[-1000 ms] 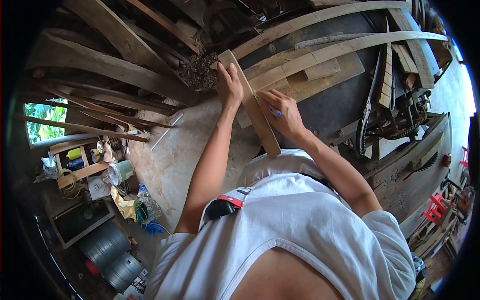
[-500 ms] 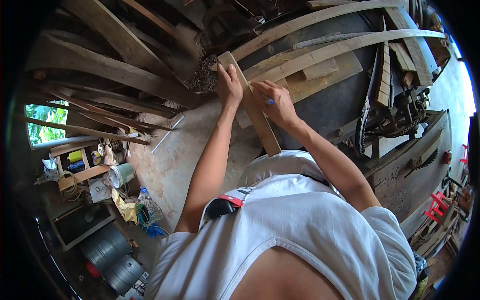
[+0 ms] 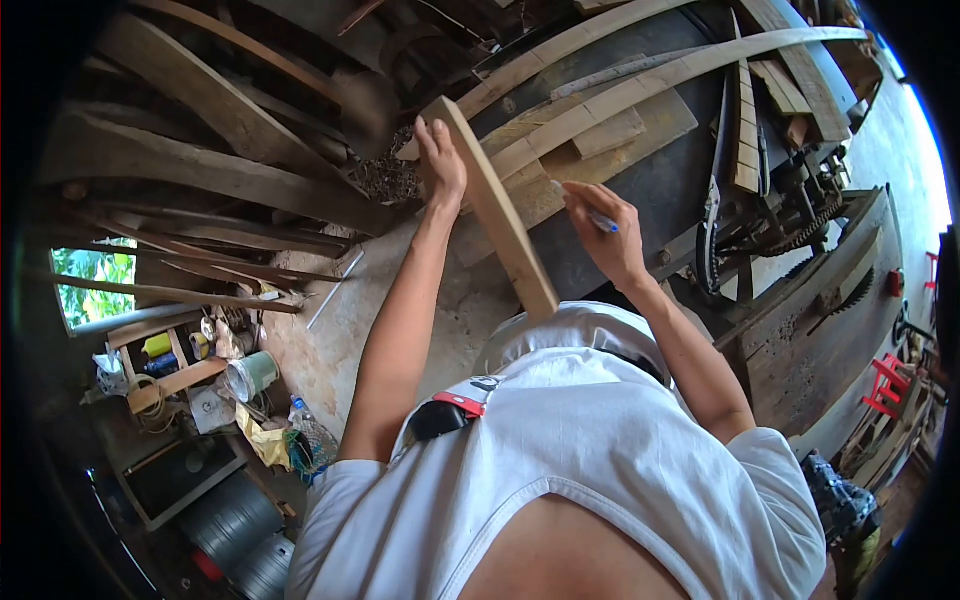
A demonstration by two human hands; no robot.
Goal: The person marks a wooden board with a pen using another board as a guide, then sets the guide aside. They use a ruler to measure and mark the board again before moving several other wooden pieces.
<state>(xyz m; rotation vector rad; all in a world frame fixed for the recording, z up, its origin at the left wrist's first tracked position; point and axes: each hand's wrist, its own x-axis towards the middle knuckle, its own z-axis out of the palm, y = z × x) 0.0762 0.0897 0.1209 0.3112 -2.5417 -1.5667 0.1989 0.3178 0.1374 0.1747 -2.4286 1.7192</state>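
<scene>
My left hand [image 3: 441, 172] grips a straight wooden board [image 3: 503, 220] near its far end, with the fingers along its left side. The board slants from the hand down to my waist, tilted so that a narrow edge shows. My right hand [image 3: 615, 240] is closed on a pen [image 3: 602, 221] with a blue end, held apart from the board on its right. Beyond the board, a curved wooden strip [image 3: 640, 88] with pencil-like cross marks lies over other pieces on a dark worktable [image 3: 655, 190].
A small wood block [image 3: 610, 134] lies on the worktable. Machinery with a chain [image 3: 815, 225] and a toothed blade [image 3: 858, 285] are at the right. Long timbers [image 3: 210, 170] are stacked at the left. A bucket [image 3: 252, 375] stands on the floor.
My right hand has drawn back to the right, away from the board, with the pen. The board has rolled in my left hand and shifted slightly left at its far end.
</scene>
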